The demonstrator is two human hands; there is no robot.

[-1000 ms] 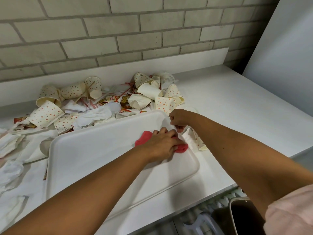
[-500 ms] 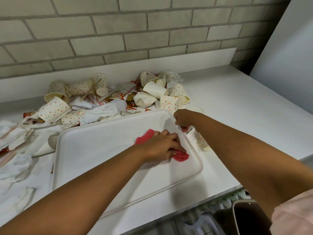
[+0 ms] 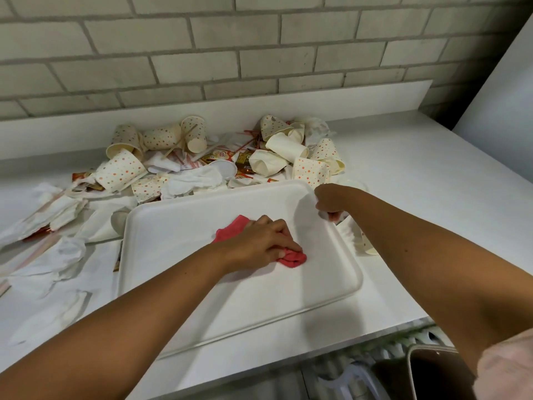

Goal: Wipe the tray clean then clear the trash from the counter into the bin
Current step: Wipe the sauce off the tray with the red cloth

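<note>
1. The bench (image 3: 418, 174) is white and runs under a grey brick wall. The task's tray lies flat on its near middle, with rubbish spread behind it and to its left.
2. The tray (image 3: 178, 246) is white with rounded corners and a raised rim. I cannot tell where any dirt sits, white on white, so wipe all of it. Use overlapping strokes from far to near, then go into each corner and along the rim.
3. The trash heap (image 3: 219, 163) holds dotted and plain paper cups, crumpled napkins and straws. It touches the tray's far rim, so stop each stroke short of that edge or you will likely drag scraps back in.
4. The bin (image 3: 432, 373) stands at the near right, below the bench edge. Only part of its open top shows.
5. Your hands are apart. Your right hand (image 3: 330, 202) is clamped on the tray's far right rim, fingers curled over it. Bear down there so the tray does not slide as you wipe.
6. Your left hand (image 3: 256, 243) presses on the cloth right of the tray's middle, fingers bunched into it.
7. The red cloth (image 3: 291, 258) is wadded up. Spreading it flatter should cover more with each pass.
8. The sachets (image 3: 243, 164) in the heap are brown and orange. Their print is too blurred to read.
</note>
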